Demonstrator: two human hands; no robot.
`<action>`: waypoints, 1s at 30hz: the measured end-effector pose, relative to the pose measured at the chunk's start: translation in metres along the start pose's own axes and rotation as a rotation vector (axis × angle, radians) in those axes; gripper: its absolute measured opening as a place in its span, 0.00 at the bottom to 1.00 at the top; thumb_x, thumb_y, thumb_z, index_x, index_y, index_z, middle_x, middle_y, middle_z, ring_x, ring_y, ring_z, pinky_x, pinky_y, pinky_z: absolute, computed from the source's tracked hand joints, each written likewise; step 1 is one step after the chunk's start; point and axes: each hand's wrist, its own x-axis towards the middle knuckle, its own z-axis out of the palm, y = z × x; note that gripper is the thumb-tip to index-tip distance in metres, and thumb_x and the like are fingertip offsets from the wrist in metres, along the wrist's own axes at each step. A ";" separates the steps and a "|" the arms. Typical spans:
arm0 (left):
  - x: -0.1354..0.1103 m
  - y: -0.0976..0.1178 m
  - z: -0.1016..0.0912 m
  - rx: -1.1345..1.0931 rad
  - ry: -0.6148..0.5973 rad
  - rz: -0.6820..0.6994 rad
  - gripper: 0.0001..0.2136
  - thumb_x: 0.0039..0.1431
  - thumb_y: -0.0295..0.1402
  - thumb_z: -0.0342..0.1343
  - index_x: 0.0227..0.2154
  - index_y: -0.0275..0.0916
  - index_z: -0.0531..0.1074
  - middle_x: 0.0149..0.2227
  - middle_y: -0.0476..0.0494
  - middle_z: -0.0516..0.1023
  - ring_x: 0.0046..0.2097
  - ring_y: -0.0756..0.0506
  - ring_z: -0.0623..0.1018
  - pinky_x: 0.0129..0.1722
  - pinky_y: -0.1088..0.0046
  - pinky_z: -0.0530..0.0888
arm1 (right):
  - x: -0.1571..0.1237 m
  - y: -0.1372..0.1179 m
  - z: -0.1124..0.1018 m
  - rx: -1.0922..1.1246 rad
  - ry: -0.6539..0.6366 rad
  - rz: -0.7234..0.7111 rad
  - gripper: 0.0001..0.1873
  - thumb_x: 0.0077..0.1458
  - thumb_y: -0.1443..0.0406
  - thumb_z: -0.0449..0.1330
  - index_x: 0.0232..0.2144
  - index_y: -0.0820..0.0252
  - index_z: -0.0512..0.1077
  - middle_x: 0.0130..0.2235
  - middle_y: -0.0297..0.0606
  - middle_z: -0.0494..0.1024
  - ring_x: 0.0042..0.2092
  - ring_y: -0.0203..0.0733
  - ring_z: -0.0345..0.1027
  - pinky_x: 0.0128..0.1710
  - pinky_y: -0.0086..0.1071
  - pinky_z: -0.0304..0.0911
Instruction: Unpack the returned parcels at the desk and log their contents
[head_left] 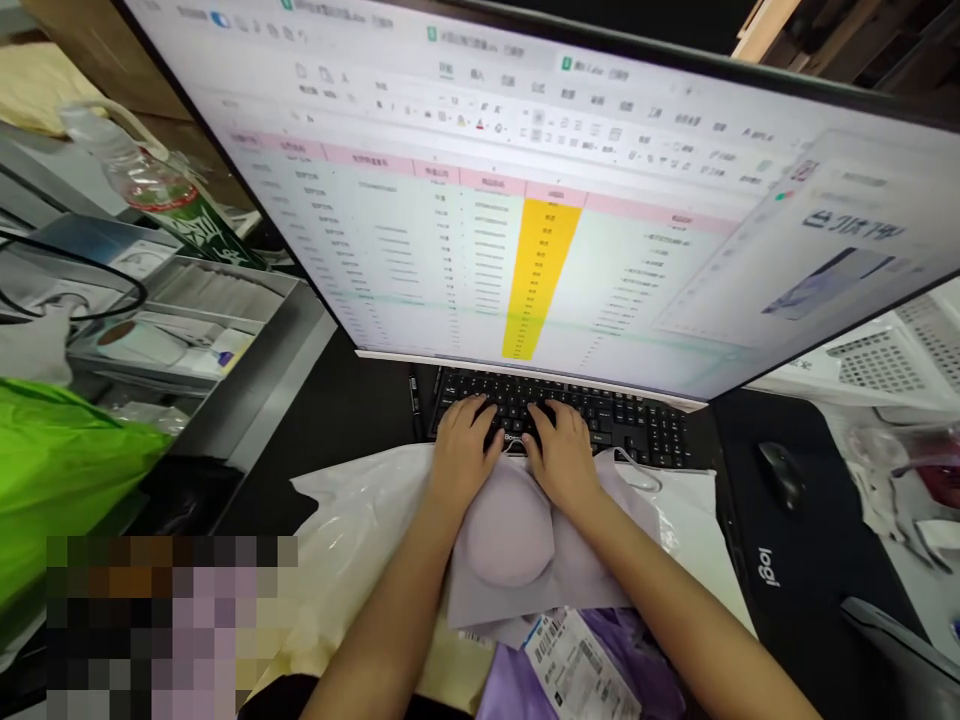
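Note:
My left hand (pixel 463 448) and my right hand (pixel 564 452) both rest on a black keyboard (pixel 637 420), fingers spread over the keys and holding nothing. Between my forearms lies a pale lilac padded garment (pixel 506 535) on top of a white plastic bag (pixel 360 540). A large monitor (pixel 525 200) right above the keyboard shows a spreadsheet with a yellow column.
A black mouse (pixel 780 472) sits on a black mouse pad (pixel 795 560) to the right. A printed label (pixel 577 665) and purple wrapping lie near me. On the left are a green bag (pixel 60 470), a grey tray (pixel 277 340) of small items and a plastic bottle (pixel 142 175).

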 end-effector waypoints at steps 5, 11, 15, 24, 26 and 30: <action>-0.004 -0.002 0.001 -0.007 -0.013 0.016 0.16 0.65 0.35 0.53 0.53 0.35 0.74 0.58 0.32 0.73 0.61 0.35 0.69 0.63 0.50 0.66 | 0.006 -0.013 -0.006 -0.045 -0.072 0.040 0.24 0.63 0.59 0.55 0.60 0.56 0.68 0.56 0.54 0.66 0.56 0.61 0.59 0.57 0.59 0.59; -0.005 -0.006 0.002 -0.045 -0.001 0.050 0.15 0.64 0.34 0.53 0.52 0.39 0.74 0.57 0.35 0.74 0.60 0.35 0.71 0.62 0.50 0.68 | 0.014 -0.024 0.002 -0.090 -0.042 0.154 0.23 0.62 0.62 0.56 0.59 0.60 0.68 0.59 0.56 0.65 0.60 0.62 0.57 0.60 0.60 0.56; -0.003 -0.010 0.005 -0.049 0.036 0.111 0.15 0.64 0.34 0.54 0.51 0.39 0.75 0.55 0.36 0.77 0.58 0.35 0.72 0.60 0.50 0.69 | 0.015 -0.025 0.005 -0.084 -0.057 0.118 0.25 0.63 0.60 0.56 0.61 0.60 0.65 0.65 0.53 0.60 0.66 0.58 0.51 0.66 0.58 0.48; -0.002 -0.010 0.011 0.022 0.076 0.187 0.14 0.65 0.35 0.53 0.49 0.37 0.75 0.54 0.36 0.78 0.56 0.34 0.74 0.60 0.48 0.67 | 0.012 -0.018 0.001 -0.052 -0.039 0.147 0.22 0.65 0.59 0.53 0.59 0.58 0.67 0.69 0.47 0.57 0.69 0.54 0.47 0.69 0.54 0.43; -0.003 -0.010 0.011 0.026 0.083 0.193 0.13 0.65 0.34 0.53 0.49 0.37 0.75 0.54 0.36 0.79 0.56 0.35 0.75 0.60 0.48 0.67 | 0.010 -0.017 0.001 -0.039 -0.049 0.143 0.24 0.65 0.60 0.54 0.61 0.60 0.65 0.69 0.51 0.56 0.70 0.54 0.47 0.70 0.54 0.43; -0.003 -0.009 0.011 0.031 0.079 0.188 0.13 0.65 0.34 0.54 0.49 0.37 0.75 0.54 0.36 0.78 0.56 0.35 0.75 0.60 0.49 0.67 | 0.007 -0.005 -0.007 -0.034 -0.067 0.178 0.26 0.64 0.60 0.54 0.62 0.62 0.63 0.69 0.52 0.57 0.70 0.54 0.47 0.69 0.53 0.45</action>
